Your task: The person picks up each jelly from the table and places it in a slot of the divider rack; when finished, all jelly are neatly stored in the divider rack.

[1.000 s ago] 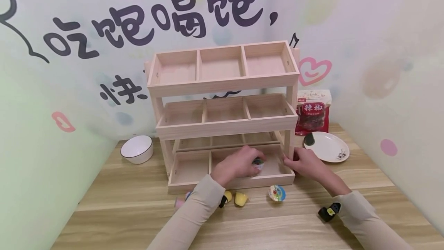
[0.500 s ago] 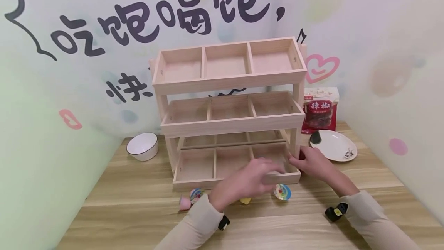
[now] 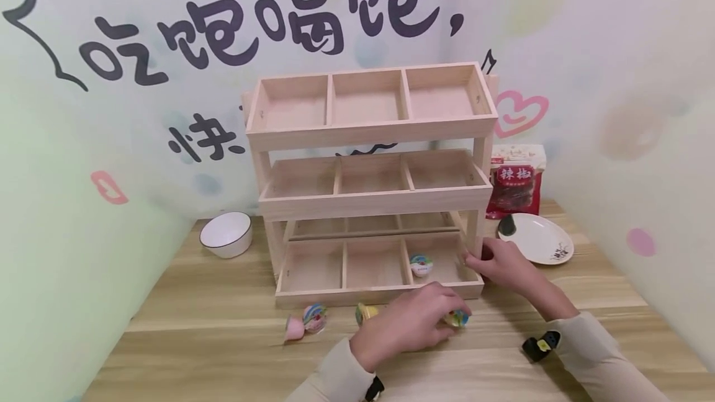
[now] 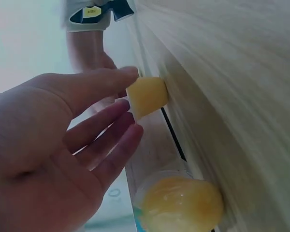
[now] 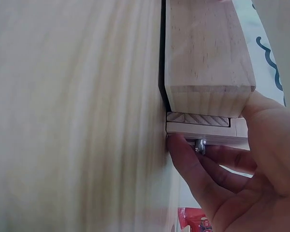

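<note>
My left hand point(image 3: 410, 321) reaches low in front of a three-tier wooden shelf point(image 3: 368, 203). Its thumb and fingers lie around the lid edge of a yellow jelly cup point(image 4: 149, 95) standing on the table; a firm pinch is not visible. The same cup's colourful lid point(image 3: 458, 318) shows past the fingertips in the head view. My right hand point(image 3: 511, 272) grips the shelf's lower right end, fingers behind and thumb in front, beside a metal bolt point(image 5: 200, 146). Another jelly cup point(image 3: 421, 265) rests in the bottom tier's right compartment.
Left of my left hand, a pink-based cup point(image 3: 295, 327), a jelly cup with a bright lid point(image 3: 315, 317) and a yellow one point(image 3: 365, 313) lie on the table. A white bowl point(image 3: 226, 236) stands left; a plate point(image 3: 539, 241) and a red chili bag point(image 3: 515, 182) sit right.
My left hand has let go of a jelly cup in the bottom right compartment and come down and forward to another on the table. My right hand has stayed at the shelf's end.
</note>
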